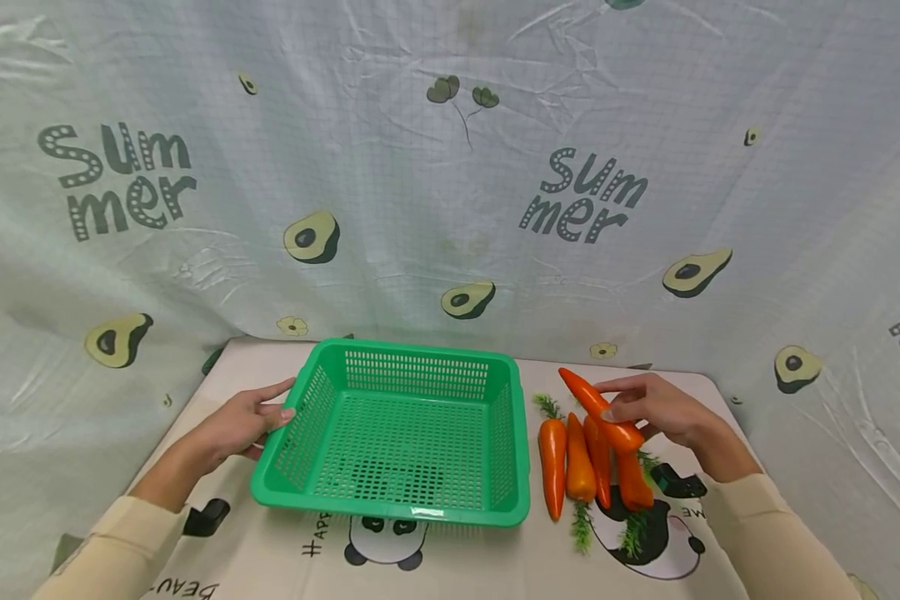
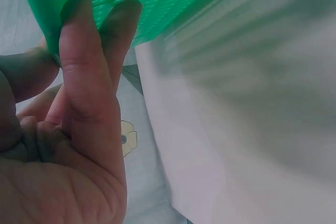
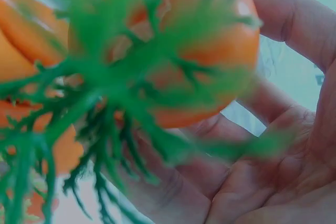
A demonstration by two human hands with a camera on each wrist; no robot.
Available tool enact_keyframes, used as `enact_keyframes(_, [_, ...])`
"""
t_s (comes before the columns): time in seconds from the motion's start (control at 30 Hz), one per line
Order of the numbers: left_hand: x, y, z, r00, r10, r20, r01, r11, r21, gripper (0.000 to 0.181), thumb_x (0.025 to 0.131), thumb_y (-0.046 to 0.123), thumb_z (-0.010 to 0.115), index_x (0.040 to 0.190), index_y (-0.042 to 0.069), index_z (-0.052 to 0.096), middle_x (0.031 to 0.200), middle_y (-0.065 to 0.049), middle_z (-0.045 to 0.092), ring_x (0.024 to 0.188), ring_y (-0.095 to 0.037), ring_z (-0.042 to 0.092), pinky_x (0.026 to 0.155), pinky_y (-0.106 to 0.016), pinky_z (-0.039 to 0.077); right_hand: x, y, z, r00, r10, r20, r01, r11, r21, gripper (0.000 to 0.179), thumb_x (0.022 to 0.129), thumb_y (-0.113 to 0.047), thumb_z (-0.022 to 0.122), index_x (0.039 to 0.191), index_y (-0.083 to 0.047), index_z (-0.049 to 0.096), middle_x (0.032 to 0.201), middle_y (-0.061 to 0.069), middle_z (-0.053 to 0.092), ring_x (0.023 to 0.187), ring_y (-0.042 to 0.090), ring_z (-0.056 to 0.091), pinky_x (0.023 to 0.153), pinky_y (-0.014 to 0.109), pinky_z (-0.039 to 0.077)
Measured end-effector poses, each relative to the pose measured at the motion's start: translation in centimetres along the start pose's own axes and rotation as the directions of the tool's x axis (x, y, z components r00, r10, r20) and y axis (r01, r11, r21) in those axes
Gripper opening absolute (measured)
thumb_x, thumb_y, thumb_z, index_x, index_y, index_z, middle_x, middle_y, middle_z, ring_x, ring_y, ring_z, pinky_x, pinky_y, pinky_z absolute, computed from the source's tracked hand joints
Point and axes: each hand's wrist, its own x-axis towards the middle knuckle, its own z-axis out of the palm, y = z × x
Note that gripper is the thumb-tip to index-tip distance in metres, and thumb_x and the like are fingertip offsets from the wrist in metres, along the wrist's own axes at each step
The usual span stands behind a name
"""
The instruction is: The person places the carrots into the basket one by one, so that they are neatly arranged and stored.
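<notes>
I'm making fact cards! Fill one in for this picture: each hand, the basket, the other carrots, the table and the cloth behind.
Left hand: gripping the basket's left edge
Right hand: holding one orange carrot above other carrots
Basket: green plastic, with many small holes
Other carrots: at least four, lying right of the basket, with some green leaves showing
Table: pale, with panda pictures and words
Cloth behind: pale, with avocado pictures and "summer"

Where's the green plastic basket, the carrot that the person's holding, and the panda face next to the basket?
Green plastic basket (image 1: 420,512): head view, on its near rim.
Held carrot (image 1: 588,397): head view, on its orange body toward the pointed tip.
Panda face (image 1: 386,543): head view, on its white lower part.
</notes>
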Motion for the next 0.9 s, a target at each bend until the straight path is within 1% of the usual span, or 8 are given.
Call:
enact_keyframes(0.2, [0.1,0.0,0.1,1.0,-0.002,-0.002,0.002,1.0,0.008,0.071,0.112,0.017,0.05,0.167,0.004,0.008,0.135,-0.03,0.065,0.08,-0.018,0.074,0.07,-0.043,0.065,0.7,-1.3,0.5,1.0,-0.007,0.017,0.007,1.0,0.0,0.068,0.093,-0.02,0.073,0.152,0.004,0.048,0.096,0.006,0.075,0.076,0.024,0.072,0.071,0.046,0.065])
enact_keyframes(0.4, [0.1,0.0,0.0,1.0,-0.002,-0.001,0.002,1.0,0.009,0.071,0.112,0.016,0.049,0.167,0.004,0.008,0.14,-0.031,0.062,0.08,-0.018,0.074,0.07,-0.043,0.065,1.6,-2.8,0.9,0.998,-0.037,0.045,0.039,0.999,-0.026,0.065,0.093,-0.019,0.071,0.151,0.002,0.051,0.096,0.006,0.074,0.077,0.024,0.07,0.071,0.046,0.064])
enact_keyframes(0.53, [0.1,0.0,0.0,1.0,-0.01,-0.003,0.01,1.0,0.011,0.071,0.112,0.017,0.05,0.168,0.004,0.008,0.137,-0.03,0.064,0.079,-0.018,0.074,0.07,-0.043,0.065,2.2,-3.5,1.1,0.998,-0.039,0.055,0.04,0.999,-0.027,0.063,0.093,-0.02,0.073,0.15,0.0,0.055,0.093,0.004,0.074,0.077,0.022,0.071,0.071,0.046,0.064])
enact_keyframes(0.7, [0.1,-0.1,0.1,1.0,-0.016,-0.007,0.016,1.0,0.015,0.072,0.111,0.018,0.05,0.167,0.004,0.008,0.136,-0.029,0.065,0.079,-0.017,0.073,0.07,-0.043,0.065,2.9,-4.4,1.5,0.996,-0.042,0.077,0.044,0.999,-0.02,0.063,0.092,-0.017,0.074,0.15,0.0,0.054,0.093,0.004,0.075,0.073,0.022,0.07,0.068,0.044,0.064])
enact_keyframes(0.9, [0.0,-0.1,-0.1,1.0,0.0,0.001,0.0,1.0,0.014,0.072,0.111,0.018,0.05,0.167,0.004,0.007,0.137,-0.03,0.064,0.08,-0.019,0.074,0.071,-0.043,0.065,3.8,-5.7,1.9,0.994,-0.044,0.097,0.047,0.998,-0.03,0.062,0.092,-0.018,0.074,0.149,-0.001,0.056,0.096,0.005,0.076,0.078,0.025,0.069,0.07,0.045,0.064])
